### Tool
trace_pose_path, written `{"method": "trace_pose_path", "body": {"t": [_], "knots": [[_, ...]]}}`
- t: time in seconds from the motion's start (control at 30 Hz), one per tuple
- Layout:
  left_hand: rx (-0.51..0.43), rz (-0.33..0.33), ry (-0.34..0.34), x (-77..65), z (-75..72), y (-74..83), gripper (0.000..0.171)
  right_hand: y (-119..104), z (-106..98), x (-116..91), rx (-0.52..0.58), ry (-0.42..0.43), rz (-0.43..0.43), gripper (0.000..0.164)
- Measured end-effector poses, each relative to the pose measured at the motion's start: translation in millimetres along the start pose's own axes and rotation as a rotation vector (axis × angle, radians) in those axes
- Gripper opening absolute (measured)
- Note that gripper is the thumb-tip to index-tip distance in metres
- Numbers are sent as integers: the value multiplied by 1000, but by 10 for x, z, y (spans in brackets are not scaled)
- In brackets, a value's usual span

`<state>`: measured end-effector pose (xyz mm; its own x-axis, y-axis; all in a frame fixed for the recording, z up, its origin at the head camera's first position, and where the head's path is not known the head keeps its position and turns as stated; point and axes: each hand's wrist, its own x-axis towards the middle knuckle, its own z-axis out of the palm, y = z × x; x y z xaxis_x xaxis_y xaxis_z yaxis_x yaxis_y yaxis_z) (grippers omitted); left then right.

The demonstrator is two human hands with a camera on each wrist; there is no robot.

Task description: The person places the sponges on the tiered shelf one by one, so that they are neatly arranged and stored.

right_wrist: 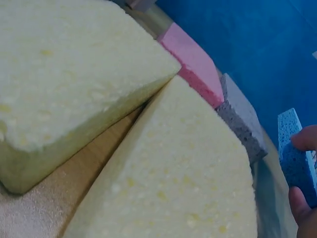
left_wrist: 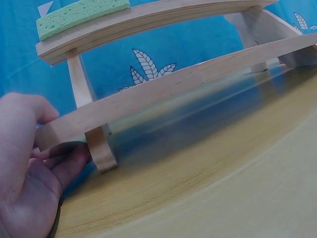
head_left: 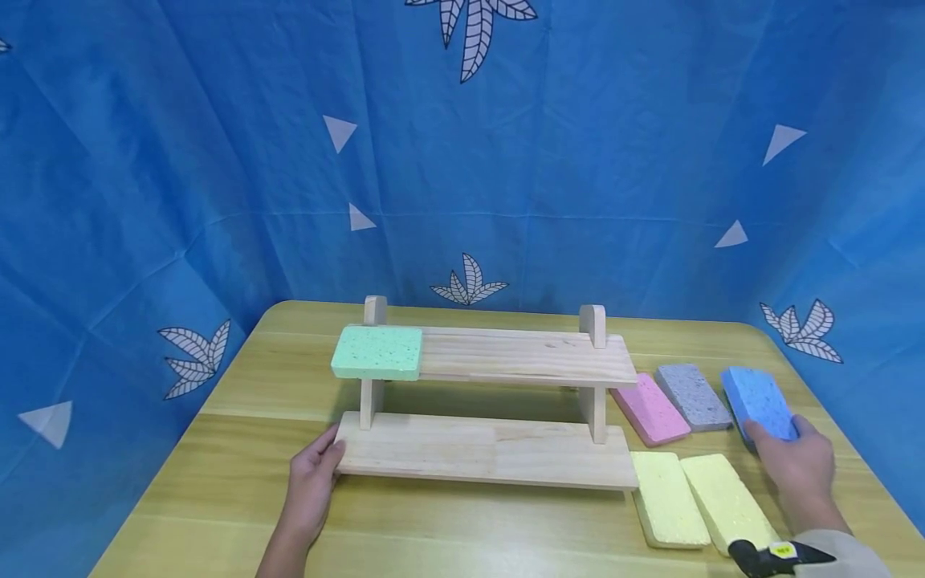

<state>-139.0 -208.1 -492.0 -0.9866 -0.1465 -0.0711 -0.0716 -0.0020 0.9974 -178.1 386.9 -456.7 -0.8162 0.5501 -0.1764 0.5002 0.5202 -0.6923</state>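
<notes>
A two-tier wooden shelf stands on the table, with a green sponge lying at the left end of its upper board. My left hand grips the left end of the lower board; in the left wrist view its thumb is above and other fingers are beneath the board. Over at the right, my right hand holds a blue sponge by its near end. The right wrist view shows fingers on two sides of that blue sponge, which looks tilted.
Left of the blue sponge lie a grey sponge and a pink sponge, the pink one close to the shelf's right end. Two pale yellow sponges lie nearer the front. A blue patterned cloth hangs behind the wooden table.
</notes>
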Motion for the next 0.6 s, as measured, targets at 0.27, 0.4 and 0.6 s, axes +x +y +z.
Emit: {"method": "trace_pose_path", "body": {"t": [0.27, 0.4, 0.6], "knots": [[5, 0, -1, 9, 7, -4, 50, -224, -69, -71, -2, -10, -115, 89], [-5, -2, 1, 11, 7, -8, 50, -380, -88, -140, 18, -7, -204, 88], [-18, -3, -2, 9, 2, -15, 51, -591, -97, -273, 51, -13, -327, 84]]}}
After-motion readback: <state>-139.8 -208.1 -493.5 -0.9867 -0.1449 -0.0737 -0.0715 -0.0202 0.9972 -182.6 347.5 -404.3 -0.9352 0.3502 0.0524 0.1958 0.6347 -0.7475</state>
